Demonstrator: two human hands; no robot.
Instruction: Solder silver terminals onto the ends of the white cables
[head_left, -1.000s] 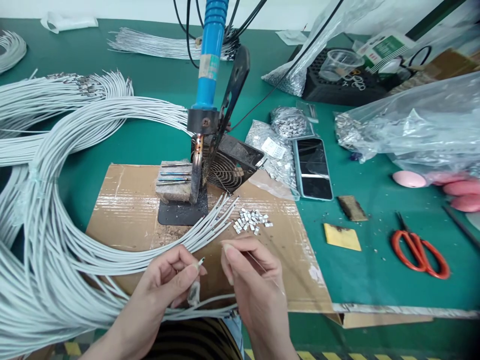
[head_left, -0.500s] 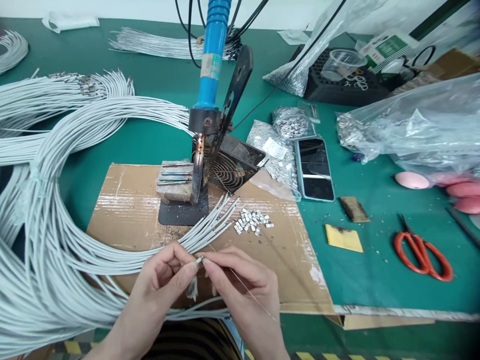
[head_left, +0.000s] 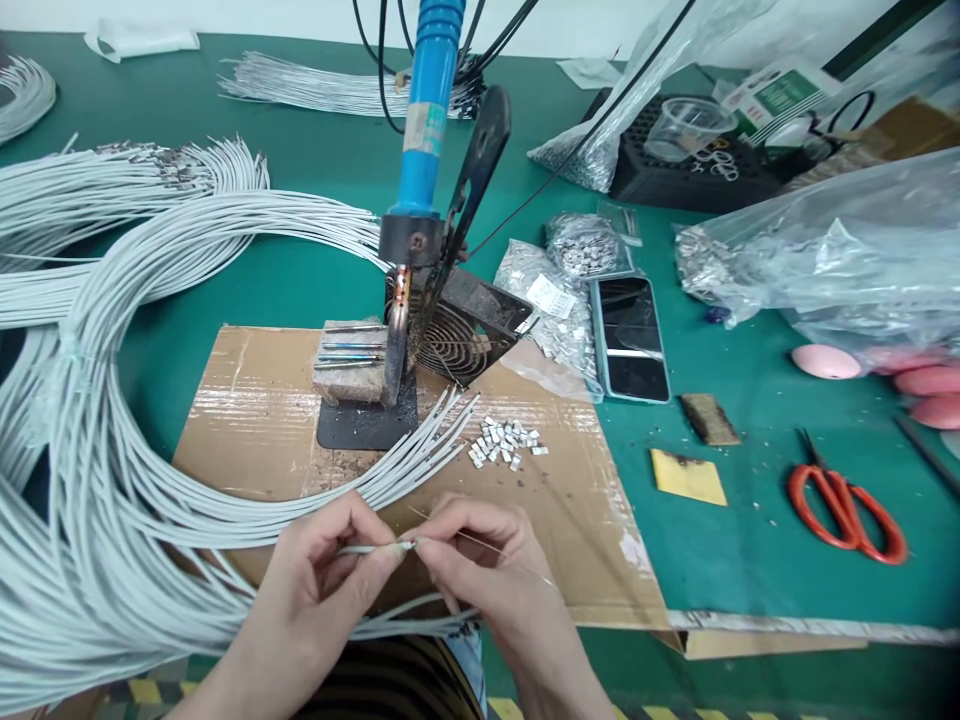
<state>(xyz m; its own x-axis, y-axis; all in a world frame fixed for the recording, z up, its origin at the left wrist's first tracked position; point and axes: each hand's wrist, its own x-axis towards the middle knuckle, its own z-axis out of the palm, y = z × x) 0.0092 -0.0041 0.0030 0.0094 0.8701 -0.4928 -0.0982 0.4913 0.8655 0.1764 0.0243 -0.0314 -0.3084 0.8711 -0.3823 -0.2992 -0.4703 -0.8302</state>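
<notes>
In the head view, my left hand (head_left: 322,570) pinches a light grey cable (head_left: 356,549) close to its end, between thumb and forefinger. My right hand (head_left: 491,565) has its thumb and forefinger closed at the cable's tip, and a thin wire (head_left: 418,513) that looks like solder runs through its fingers. What sits at the tip itself is mostly covered by the fingertips. Just beyond my hands, loose cable ends (head_left: 420,455) fan out over the cardboard (head_left: 577,520). Small silvery metal pieces (head_left: 507,440) lie in a pile right of them.
A soldering iron with a blue handle (head_left: 429,100) stands tip-down above a black base (head_left: 360,428), beside a dusty fan (head_left: 457,335). Large cable bundles (head_left: 82,560) fill the left. At right lie a phone (head_left: 632,340), a yellow sponge (head_left: 688,477) and orange-handled scissors (head_left: 844,510).
Both hands have shifted slightly right and down, still meeting at the cable's tip. The wire in my right hand lies flatter, and more of the cable shows beside my left fingers.
</notes>
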